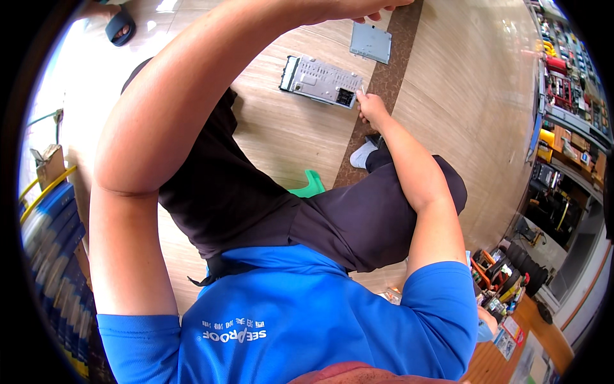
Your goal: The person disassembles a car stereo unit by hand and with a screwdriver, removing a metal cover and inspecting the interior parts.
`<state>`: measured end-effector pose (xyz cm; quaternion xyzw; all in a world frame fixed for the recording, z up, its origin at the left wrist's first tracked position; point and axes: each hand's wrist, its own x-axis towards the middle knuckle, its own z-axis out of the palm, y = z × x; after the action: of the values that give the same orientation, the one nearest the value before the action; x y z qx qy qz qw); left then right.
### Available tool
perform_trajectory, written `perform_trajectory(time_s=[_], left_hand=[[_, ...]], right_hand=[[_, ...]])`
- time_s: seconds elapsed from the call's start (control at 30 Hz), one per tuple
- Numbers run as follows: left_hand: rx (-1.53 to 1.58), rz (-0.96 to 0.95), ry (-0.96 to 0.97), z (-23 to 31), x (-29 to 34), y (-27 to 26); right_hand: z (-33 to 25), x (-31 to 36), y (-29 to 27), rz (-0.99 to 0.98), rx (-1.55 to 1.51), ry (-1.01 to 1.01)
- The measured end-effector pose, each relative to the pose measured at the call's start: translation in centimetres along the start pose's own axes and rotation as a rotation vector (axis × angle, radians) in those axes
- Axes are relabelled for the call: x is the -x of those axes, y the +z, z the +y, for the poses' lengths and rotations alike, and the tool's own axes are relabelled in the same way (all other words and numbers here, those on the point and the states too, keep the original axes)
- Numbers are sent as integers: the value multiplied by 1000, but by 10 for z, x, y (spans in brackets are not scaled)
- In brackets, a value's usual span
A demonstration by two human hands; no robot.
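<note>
Gripped metal box [320, 78] on floor [275, 131] by 1 corner with closed fingers of right hand [371, 109]. Had left hand [363, 6] near metal plate [371, 43]; couldn't tell finger state, cropped.

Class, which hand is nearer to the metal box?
Right. The right hand is at the right end of the metal box; the left hand is apart, at the picture's top edge.

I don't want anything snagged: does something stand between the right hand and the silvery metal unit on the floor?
Nothing clearly visible does. The right hand is at the right end of the metal unit, beside its black socket. The flat metal panel lies farther out, not between them.
</note>
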<state>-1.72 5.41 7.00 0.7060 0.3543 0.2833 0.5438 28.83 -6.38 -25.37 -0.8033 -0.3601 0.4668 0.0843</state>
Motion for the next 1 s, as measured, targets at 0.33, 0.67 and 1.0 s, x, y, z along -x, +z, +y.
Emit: perform_trajectory(time_s=[0.33,0.67,1.0], left_hand=[[-33,16,-128,-1,-11,8],[14,-15,-70,-6,-9,6],[-208,-33,-94,-51,-14,18]], right_hand=[[-5,15,-8,-48,-76,-1],[5,11,-29,110,198,-107],[-92,129,-105,190,757,-590]])
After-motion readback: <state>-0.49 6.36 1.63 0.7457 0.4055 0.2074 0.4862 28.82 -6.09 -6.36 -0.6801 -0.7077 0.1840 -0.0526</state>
